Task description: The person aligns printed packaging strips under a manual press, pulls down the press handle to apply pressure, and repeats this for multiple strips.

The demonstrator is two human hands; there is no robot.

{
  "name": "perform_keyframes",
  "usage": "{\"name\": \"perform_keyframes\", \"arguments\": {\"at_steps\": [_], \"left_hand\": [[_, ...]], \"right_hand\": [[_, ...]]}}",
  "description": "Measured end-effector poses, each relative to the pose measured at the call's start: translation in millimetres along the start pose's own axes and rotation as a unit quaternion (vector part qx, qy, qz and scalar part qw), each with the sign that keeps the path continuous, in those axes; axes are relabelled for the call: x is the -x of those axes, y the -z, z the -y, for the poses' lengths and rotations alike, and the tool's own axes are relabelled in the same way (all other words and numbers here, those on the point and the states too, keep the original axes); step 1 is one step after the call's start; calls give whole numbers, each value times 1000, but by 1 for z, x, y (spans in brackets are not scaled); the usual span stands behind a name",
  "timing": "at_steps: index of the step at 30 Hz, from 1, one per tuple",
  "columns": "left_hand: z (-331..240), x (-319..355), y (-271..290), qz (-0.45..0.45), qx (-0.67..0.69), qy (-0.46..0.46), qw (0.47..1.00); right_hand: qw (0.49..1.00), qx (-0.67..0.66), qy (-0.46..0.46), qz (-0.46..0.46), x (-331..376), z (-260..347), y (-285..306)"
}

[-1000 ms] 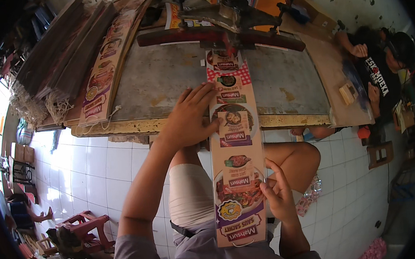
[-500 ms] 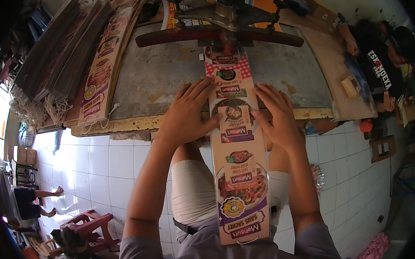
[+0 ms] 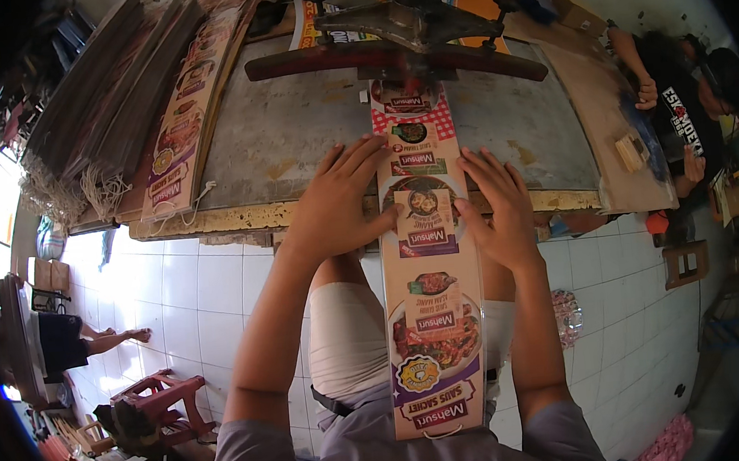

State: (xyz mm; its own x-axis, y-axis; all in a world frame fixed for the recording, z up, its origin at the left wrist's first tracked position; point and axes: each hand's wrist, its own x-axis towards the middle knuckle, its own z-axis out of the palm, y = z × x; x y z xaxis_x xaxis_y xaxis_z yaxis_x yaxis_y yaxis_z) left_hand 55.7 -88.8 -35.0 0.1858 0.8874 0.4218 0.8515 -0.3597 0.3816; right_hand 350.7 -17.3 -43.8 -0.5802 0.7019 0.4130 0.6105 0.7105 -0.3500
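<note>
A long, narrow printed strip (image 3: pixel 419 265) with food pictures runs from under the metal press arm (image 3: pixel 407 35) over the table edge to my lap. A thin cord loop hangs at its near end. My left hand (image 3: pixel 338 203) lies along the strip's left edge, fingers stretched out and thumb reaching onto its face. At the right edge my right hand (image 3: pixel 501 208) rests the same way, fingers spread and thumb by the printed pictures. Neither hand is closed round the strip. The strip's far end is hidden beneath the press.
Grey table (image 3: pixel 285 125) with a worn yellow front edge. Bundled strips (image 3: pixel 103 103) with cords lie at the left, beside another printed strip (image 3: pixel 178 128). A co-worker in a black shirt (image 3: pixel 678 115) is at the right. A red stool (image 3: pixel 172 407) stands on the tiled floor (image 3: pixel 185 286).
My hands and the strip stay in the same place relative to the table; the whole view shifts slightly. The co-worker at the right has moved a hand.
</note>
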Motion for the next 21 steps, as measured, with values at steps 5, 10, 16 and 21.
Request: {"name": "perform_keyframes", "arguments": {"at_steps": [5,10,16,21], "left_hand": [[-1,-1,0,8,-3,9,1000],[-3,-1,1,11,-9,7,1000],[-2,-2,-1,13,-7,12,1000],[-3,-2,0,13,-8,11,1000]], "right_hand": [[1000,-6,-5,-3,-1,0,0],[1000,-1,-6,-7,0,-1,-2],[1000,9,1,-14,1,-2,-2],[1000,7,1,-16,1,-2,-3]]}}
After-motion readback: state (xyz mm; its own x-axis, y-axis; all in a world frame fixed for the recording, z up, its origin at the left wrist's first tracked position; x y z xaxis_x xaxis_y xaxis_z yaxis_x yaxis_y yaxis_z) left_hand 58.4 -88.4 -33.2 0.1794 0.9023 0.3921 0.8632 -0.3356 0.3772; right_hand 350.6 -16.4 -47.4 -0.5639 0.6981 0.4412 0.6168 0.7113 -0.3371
